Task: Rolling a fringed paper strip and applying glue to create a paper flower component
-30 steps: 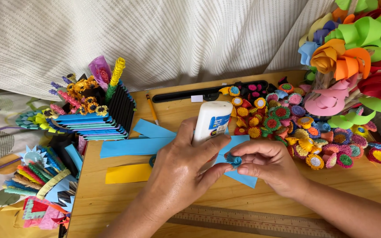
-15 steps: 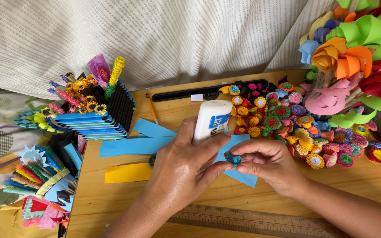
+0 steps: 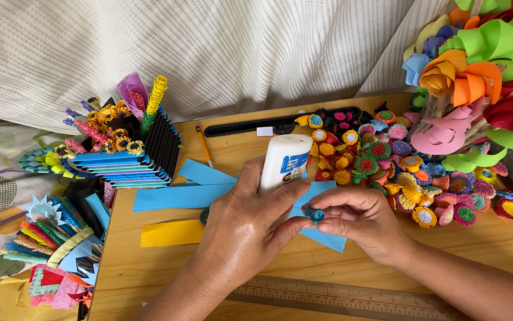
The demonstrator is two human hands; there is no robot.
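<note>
Wood table [image 3: 256, 148], L hand [image 3: 238, 229] w/ glue bottle [image 3: 284, 161], R hand [image 3: 366, 223] pinching blue coil [image 3: 314, 213]

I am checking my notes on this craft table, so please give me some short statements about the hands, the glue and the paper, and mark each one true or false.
1. The left hand holds a white glue bottle upside down. True.
2. The right hand holds a pair of scissors. False: its fingers pinch a small blue paper roll.
3. Blue paper strips lie on the wooden table. True.
4. The yellow paper strip lies on top of the ruler. False: it lies apart from the ruler, which is at the near edge of the table.
5. A pencil lies near the far edge of the table. True.
</note>
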